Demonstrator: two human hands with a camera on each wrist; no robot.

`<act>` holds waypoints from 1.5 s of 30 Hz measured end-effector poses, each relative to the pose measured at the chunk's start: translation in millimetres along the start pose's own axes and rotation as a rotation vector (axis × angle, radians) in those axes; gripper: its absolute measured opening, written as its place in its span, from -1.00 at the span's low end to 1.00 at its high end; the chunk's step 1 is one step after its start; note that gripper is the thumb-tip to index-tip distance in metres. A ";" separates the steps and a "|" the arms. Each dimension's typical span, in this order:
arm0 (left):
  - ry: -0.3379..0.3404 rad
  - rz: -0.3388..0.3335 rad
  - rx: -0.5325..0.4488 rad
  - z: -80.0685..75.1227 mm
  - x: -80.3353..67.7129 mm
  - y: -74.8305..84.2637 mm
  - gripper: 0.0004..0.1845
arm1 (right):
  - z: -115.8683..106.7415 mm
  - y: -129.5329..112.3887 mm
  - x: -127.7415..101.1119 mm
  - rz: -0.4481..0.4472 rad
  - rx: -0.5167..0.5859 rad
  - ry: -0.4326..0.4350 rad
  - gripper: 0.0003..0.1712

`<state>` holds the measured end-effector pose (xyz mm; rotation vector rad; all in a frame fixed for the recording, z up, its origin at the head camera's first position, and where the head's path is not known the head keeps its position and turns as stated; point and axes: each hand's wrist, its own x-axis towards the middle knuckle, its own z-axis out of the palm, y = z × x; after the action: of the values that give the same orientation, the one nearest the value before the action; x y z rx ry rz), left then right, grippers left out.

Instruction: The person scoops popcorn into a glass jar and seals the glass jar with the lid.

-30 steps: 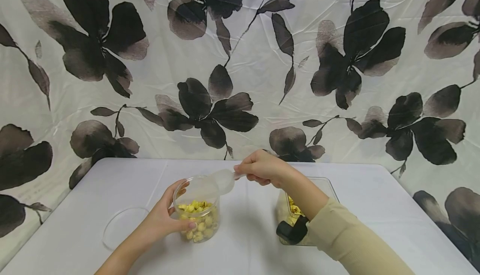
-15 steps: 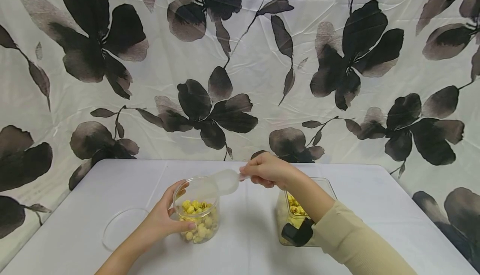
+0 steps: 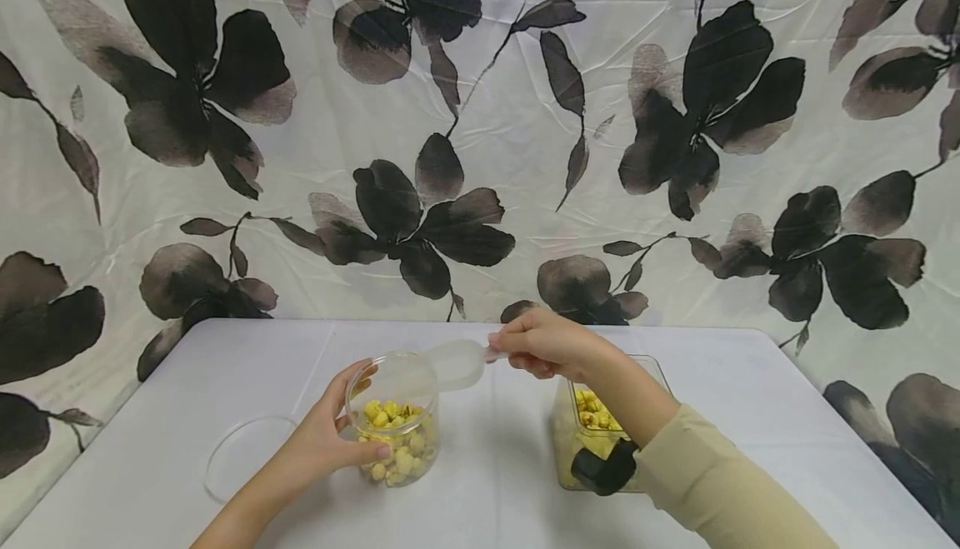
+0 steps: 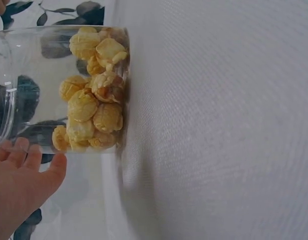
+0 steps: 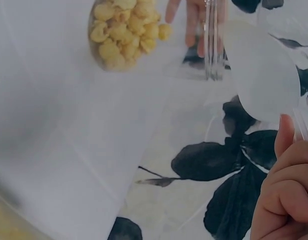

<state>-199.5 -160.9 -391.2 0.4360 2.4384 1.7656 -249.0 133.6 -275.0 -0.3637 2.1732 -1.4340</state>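
My left hand (image 3: 330,436) grips a clear round jar (image 3: 393,420) partly filled with yellow popcorn (image 3: 392,441) on the white table (image 3: 487,482). The wrist view shows the fingers (image 4: 24,180) curled against the jar wall (image 4: 59,90). My right hand (image 3: 540,342) pinches the handle of a translucent plastic scoop (image 3: 453,363), held over the jar's rim and tipped toward it; the scoop bowl (image 5: 263,75) looks empty. A square clear container (image 3: 592,428) with more popcorn stands under my right forearm.
A clear round lid (image 3: 243,456) lies on the table left of the jar. A floral black-and-white cloth (image 3: 480,141) hangs behind the table. A black wrist camera mount (image 3: 603,470) sits on my right sleeve.
My right hand and the scoop have drifted slightly right and away from the jar. The popcorn level in the jar has risen a little. The left hand stays put.
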 end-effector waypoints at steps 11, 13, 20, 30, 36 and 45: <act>-0.002 -0.006 0.015 -0.4 0.2 -2.4 0.06 | -12.8 3.6 -8.8 -0.025 0.020 0.003 -0.70; 0.003 -0.012 0.013 -0.4 0.6 -2.4 0.07 | -14.9 4.6 -10.1 -0.020 0.024 0.005 -0.71; 0.008 -0.001 0.012 -0.4 2.3 -3.3 0.08 | -21.7 7.1 -15.0 -0.022 0.045 0.008 -0.72; 0.000 0.020 0.014 -1.3 -1.1 -0.1 0.10 | -35.2 10.8 -23.2 -0.050 0.060 0.005 -0.75; -0.004 0.008 0.003 -3.9 -2.3 3.5 0.10 | -41.9 11.6 -28.5 -0.066 0.069 -0.005 -0.75; 0.016 0.091 0.021 -12.3 -4.9 12.3 0.10 | -51.9 13.6 -38.7 -0.074 0.060 0.003 -0.76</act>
<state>-195.7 -169.9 -376.0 0.5451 2.4877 1.7856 -244.4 198.0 -260.8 -0.4241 2.1336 -1.5373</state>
